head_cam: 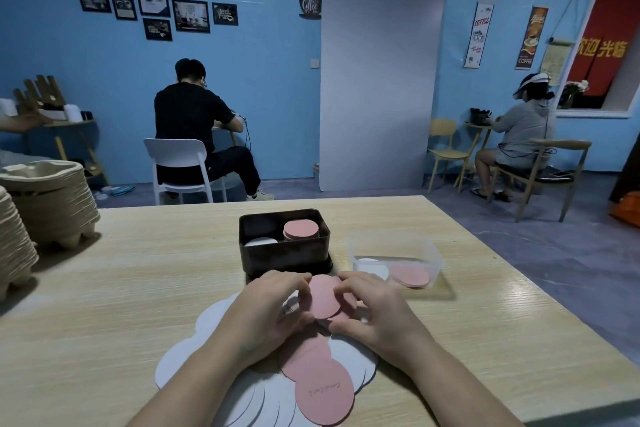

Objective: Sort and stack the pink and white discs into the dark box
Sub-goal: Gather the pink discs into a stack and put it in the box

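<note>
On the table [138, 288], white discs [194, 354] and pink discs [322, 388] are lying fanned near the front edge. Beyond them the box [284, 253] is holding a tall pink stack [300, 229] beside a low white one [260, 242]. Both hands, left [266, 308] and right [374, 308], are pinching a few pink discs together, apparently squaring them. Next, the bundle needs lifting onto the pink stack.

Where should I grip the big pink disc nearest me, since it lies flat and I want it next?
Grip the pink disc at its right rim, coming from the right: it lies flat on the white discs, and that edge overhangs them, so fingers could probably slip under.
</note>
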Demonstrator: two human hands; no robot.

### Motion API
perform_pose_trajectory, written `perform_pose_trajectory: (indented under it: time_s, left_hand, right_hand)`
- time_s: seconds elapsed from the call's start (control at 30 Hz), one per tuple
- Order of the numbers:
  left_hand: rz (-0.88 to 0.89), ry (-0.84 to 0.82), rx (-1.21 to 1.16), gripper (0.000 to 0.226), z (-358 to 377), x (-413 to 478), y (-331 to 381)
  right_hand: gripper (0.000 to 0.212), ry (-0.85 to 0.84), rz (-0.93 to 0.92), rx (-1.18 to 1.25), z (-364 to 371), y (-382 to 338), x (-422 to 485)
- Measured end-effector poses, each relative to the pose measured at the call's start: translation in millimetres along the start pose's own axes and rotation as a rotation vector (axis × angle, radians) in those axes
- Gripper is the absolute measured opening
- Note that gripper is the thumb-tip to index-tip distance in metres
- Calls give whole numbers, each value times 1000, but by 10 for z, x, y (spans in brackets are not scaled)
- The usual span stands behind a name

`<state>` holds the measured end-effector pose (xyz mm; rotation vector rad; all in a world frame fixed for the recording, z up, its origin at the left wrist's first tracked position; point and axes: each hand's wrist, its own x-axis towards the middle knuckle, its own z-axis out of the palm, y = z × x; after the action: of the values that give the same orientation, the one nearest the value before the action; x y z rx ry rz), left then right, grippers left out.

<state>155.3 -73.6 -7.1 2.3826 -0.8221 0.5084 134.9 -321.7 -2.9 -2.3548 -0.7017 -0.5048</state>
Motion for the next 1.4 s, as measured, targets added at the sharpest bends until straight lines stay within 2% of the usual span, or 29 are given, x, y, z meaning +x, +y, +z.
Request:
perform_pose_trajectory:
  time_s: [0.2,0.37,0.6,0.93,1.4]
  left_hand:
    - [6,-12,0,31,-8,0,36]
    - [-40,-3,-65,49,-18,-27,48]
    - [-17,-3,-127,24,-59,-58,86]
    - [29,39,-124,37,-34,-47,68]
    - [37,26,-91,34,-28,-48,58]
  right_hand:
    - [47,-39,-38,12,72,-49,66]
    - [41,-4,-39,92,45,-49,35]
    - [36,52,-26,141,34,-55,22]
    - [33,66,-23,109,27,-65,14]
    - [34,48,-40,158,16,-73,19]
